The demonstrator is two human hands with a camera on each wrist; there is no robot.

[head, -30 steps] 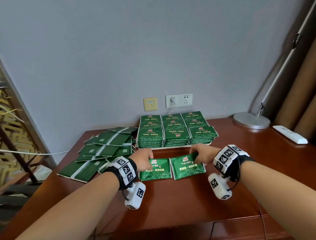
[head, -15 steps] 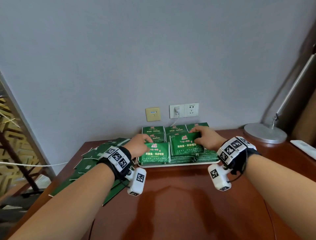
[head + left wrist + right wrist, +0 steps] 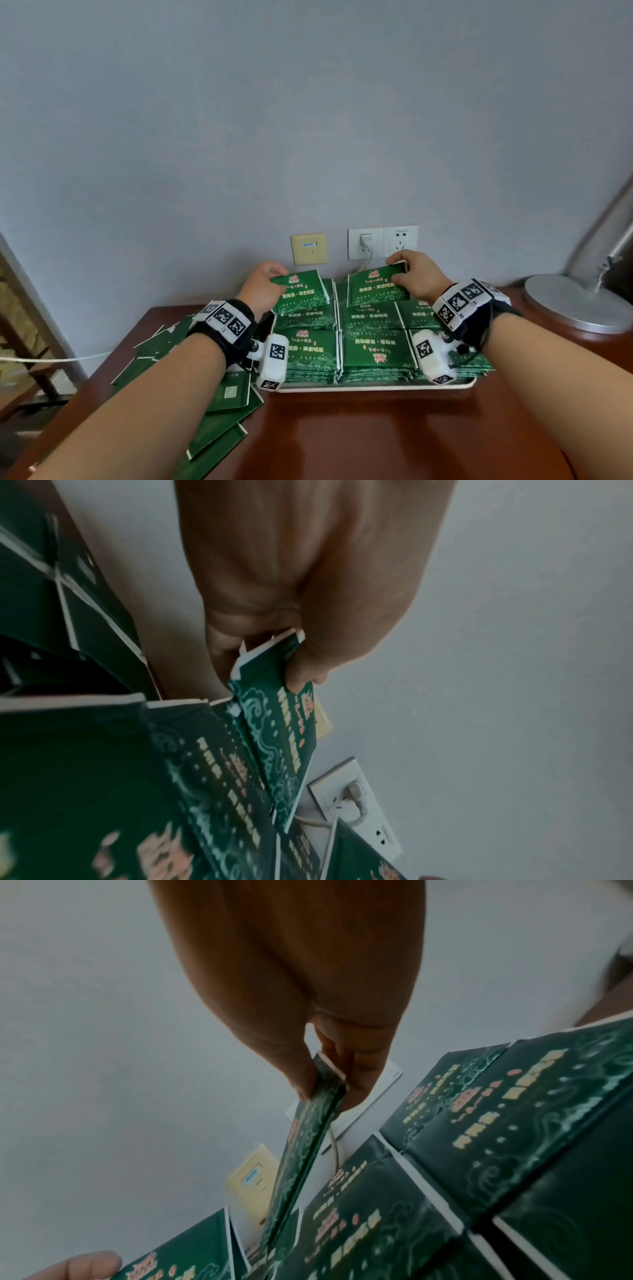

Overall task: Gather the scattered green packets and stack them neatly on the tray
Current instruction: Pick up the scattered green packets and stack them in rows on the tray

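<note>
The wooden table (image 3: 394, 438) carries a white tray (image 3: 376, 389) at twelve o'clock against the wall, and the tray is already packed with even stacks of green packets (image 3: 375, 353) in rows. At nine o'clock from the tray lies the loose heap of scattered packets (image 3: 219, 421), many face down and overlapping, so plenty of gathering remains.

The step in hand is laying two packets onto the back row. The left hand (image 3: 262, 286) pinches the left packet (image 3: 303, 291) by its far corner, thumb on top and fingers beneath, as the left wrist view shows (image 3: 274, 723). The right hand (image 3: 416, 277) grips the right packet (image 3: 376, 287) the same way, thumb against curled fingers at the far edge (image 3: 308, 1137). Both packets tilt, their near edges low over the stacks and their far edges raised towards the wall sockets (image 3: 383, 241) at twelve o'clock.

To do this well, I judge that each near edge should land first, square with the stack's edge below, then the far edge be lowered flat before the pinch lets go. A light press with flat fingers would settle each one. Keep the printed face up and the lettering matching the row. The packets look thin and slick, so a slanted release may let them slide off the pile.
</note>
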